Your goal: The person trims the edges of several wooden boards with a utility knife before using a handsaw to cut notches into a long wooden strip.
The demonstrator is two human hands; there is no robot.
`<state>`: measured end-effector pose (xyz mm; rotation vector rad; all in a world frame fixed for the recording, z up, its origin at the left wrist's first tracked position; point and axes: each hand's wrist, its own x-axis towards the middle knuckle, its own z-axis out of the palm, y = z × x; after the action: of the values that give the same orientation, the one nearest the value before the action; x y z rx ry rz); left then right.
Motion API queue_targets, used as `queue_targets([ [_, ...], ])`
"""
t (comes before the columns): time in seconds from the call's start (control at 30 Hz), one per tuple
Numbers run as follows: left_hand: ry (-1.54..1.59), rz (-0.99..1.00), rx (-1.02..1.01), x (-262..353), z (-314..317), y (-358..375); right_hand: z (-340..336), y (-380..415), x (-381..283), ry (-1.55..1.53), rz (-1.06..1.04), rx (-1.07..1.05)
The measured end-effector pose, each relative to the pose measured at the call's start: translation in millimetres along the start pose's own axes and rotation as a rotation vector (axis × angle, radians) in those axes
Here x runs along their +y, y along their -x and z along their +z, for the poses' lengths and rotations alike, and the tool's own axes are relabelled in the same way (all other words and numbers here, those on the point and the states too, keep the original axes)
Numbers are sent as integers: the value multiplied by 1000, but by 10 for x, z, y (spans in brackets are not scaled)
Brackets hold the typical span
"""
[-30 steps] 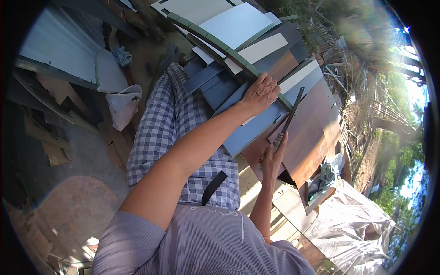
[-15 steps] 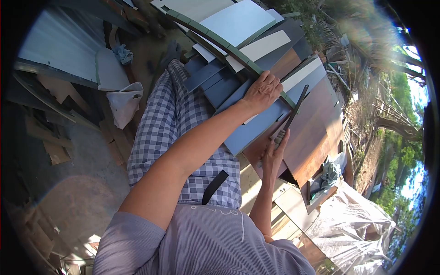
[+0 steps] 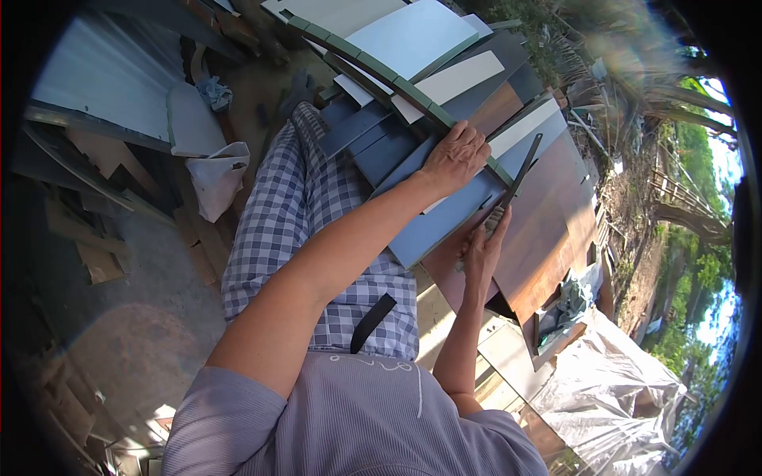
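Observation:
My left hand (image 3: 455, 161) is closed over a long, narrow green strip (image 3: 381, 73) with several cross lines along it, near its lower end. The strip lies slantwise over a stack of boards. In my right hand (image 3: 482, 247) is a long, narrow dark blade (image 3: 524, 173) with a pale, ribbed handle (image 3: 494, 220), fingers wrapped round it. The blade points up and to the right, and overlaps the strip's lower end in this view. Under both hands lie a blue board (image 3: 444, 226) and a brown wood-grain board (image 3: 548, 210).
White panels (image 3: 413, 36) and dark blue pieces (image 3: 357, 131) are stacked beyond my left hand. A white bag (image 3: 216, 186) hangs at the left. Clear plastic sheeting (image 3: 607, 389) covers things at the lower right. Crumpled cloth (image 3: 571, 301) rests beside the boards.
My right hand has moved a little up and to the right, carrying the dark blade along its length. My left hand and the green strip have stayed in place.

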<state>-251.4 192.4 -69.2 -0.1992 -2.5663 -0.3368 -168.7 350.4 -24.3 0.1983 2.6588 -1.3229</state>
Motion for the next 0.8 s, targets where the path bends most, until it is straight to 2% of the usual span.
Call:
queue_targets([
  [0.17,25,5,-5,-1,32,3,47,293,59,24,-10,24],
  [0.27,57,-13,-39,4,30,-5,6,392,100,-43,59,-5],
  [0.33,40,-3,-23,-3,21,-3,-71,360,213,-74,1,80],
  [0.47,77,-3,-15,3,39,-4,-223,303,181,-129,40,111],
  [0.8,111,-7,7,-3,46,1,-142,323,161,-31,54,29],
])
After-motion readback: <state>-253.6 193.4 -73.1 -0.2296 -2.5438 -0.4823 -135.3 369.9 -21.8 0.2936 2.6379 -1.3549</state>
